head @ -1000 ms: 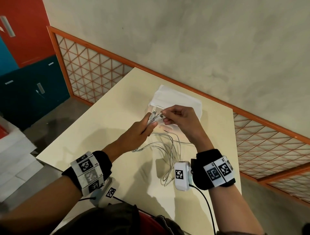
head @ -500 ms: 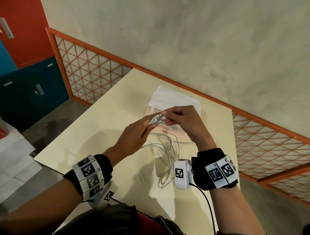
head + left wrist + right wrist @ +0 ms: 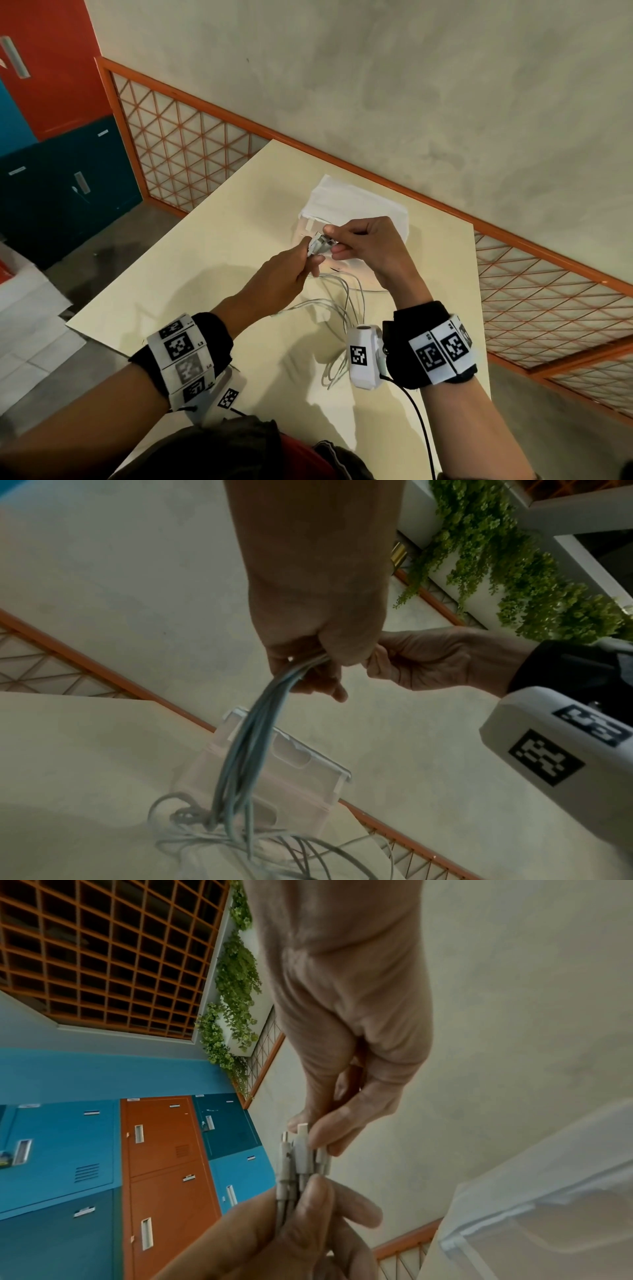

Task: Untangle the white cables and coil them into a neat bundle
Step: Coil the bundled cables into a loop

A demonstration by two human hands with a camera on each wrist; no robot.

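Several white cables (image 3: 346, 298) hang in loops from my left hand (image 3: 310, 251) down to the cream table (image 3: 205, 260). The left hand grips the strands together just below their connector ends (image 3: 318, 242), above the table's far half. My right hand (image 3: 329, 236) pinches those connector ends from the other side, thumb and fingers on the plugs. The right wrist view shows the plugs (image 3: 298, 1153) side by side between my right hand (image 3: 315, 1137) and left hand (image 3: 301, 1204). In the left wrist view the cables (image 3: 246, 739) drop from the left hand (image 3: 308, 656) into a loose tangle.
A translucent plastic box (image 3: 356, 212) with a white lid stands on the table just beyond the hands, also visible as the box (image 3: 301, 764). An orange lattice railing (image 3: 191, 144) and a plaster wall run along the far side. Blue and orange lockers (image 3: 161, 1150) stand to the left.
The right hand's fingers have closed in on the connector ends held by the left hand. The hanging loops have shifted slightly. Both hands stay in about the same place.
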